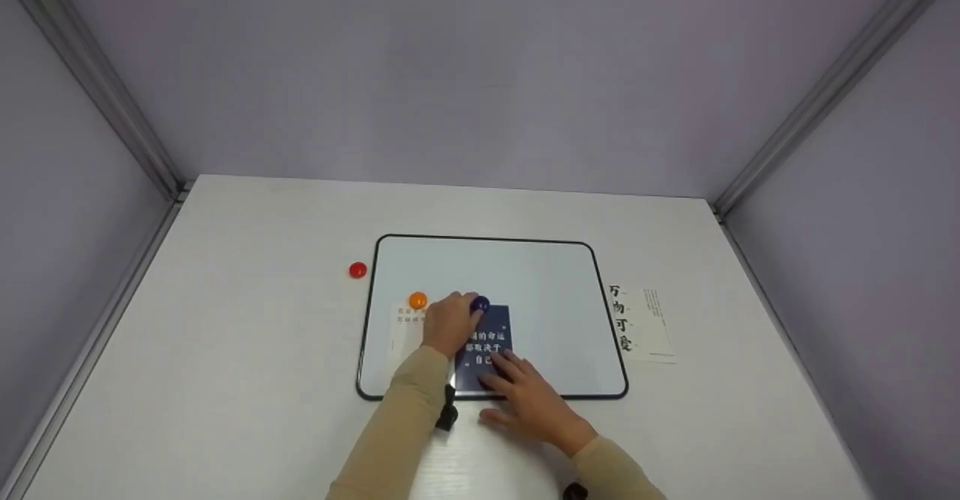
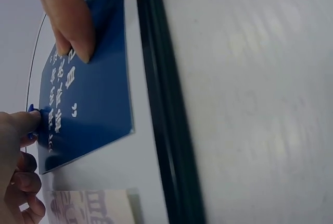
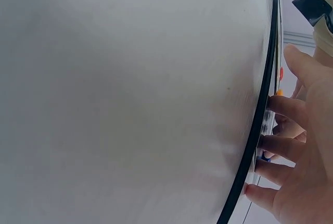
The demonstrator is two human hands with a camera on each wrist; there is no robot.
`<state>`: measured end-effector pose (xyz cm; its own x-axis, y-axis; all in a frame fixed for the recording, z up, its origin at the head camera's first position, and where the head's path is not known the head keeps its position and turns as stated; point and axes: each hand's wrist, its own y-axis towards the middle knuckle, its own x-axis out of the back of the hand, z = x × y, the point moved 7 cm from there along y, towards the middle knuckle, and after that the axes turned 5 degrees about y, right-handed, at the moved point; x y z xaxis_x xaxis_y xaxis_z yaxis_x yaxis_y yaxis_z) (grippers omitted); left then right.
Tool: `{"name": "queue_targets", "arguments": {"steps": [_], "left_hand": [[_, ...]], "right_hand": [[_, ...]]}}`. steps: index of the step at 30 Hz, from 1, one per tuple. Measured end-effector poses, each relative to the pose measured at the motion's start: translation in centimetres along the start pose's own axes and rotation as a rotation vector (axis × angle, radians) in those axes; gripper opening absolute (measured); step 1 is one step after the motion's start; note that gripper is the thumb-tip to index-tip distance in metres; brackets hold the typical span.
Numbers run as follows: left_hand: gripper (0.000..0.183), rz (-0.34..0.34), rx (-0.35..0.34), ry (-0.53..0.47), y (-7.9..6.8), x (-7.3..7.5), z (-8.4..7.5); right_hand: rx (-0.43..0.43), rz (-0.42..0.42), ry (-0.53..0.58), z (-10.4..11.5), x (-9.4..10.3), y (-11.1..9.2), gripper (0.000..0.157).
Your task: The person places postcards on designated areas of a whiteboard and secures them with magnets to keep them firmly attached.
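Note:
My left hand [image 1: 450, 325] pinches a dark blue round magnet [image 1: 481, 304] at the top edge of a navy card [image 1: 484, 380] with white lettering. That card lies on a black-framed whiteboard [image 1: 555, 297]. Spread fingers of my right hand [image 1: 529, 402] rest on the card's lower part, at the board's near edge. Left of the navy card is a cream card [image 1: 403, 338], partly hidden by the left arm, with an orange magnet [image 1: 418, 300] on its top edge. In the left wrist view the navy card [image 2: 99, 104] lies between both hands.
A red magnet [image 1: 358, 269] sits on the table [image 1: 247, 320], just left of the whiteboard. At the board's right side lies another cream card [image 1: 649, 327] with large black characters. Walls [image 1: 480, 87] enclose the table at the back and both sides.

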<state>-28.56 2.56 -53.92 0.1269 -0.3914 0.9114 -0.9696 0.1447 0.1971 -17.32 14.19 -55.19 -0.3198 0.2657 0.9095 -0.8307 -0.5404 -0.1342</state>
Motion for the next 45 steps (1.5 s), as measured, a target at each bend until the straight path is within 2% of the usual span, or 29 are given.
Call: {"name": "queue_targets", "arguments": {"steps": [8, 16, 27, 36, 45], "left_hand": [[0.031, -0.005, -0.005, 0.050, -0.4, 0.1, -0.2], [0.033, -0.007, -0.002, 0.011, -0.2, 0.1, -0.1], [0.030, -0.020, -0.043, -0.031, -0.5, 1.2, -0.2], [0.024, -0.090, -0.069, -0.070, -1.1, 1.8, 0.4], [0.025, -0.081, -0.070, -0.104, -1.5, 2.3, 0.4]], "right_hand": [[-0.004, -0.002, -0.010, 0.1, -0.2, -0.1, 0.058], [-0.008, -0.016, -0.029, 0.0, -0.1, -0.2, 0.057], [0.005, -0.029, -0.055, 0.1, 0.2, 0.1, 0.057], [0.003, -0.040, -0.061, 0.4, 0.5, 0.2, 0.058], [0.015, -0.050, -0.049, 0.3, 0.5, 0.4, 0.057]]}}
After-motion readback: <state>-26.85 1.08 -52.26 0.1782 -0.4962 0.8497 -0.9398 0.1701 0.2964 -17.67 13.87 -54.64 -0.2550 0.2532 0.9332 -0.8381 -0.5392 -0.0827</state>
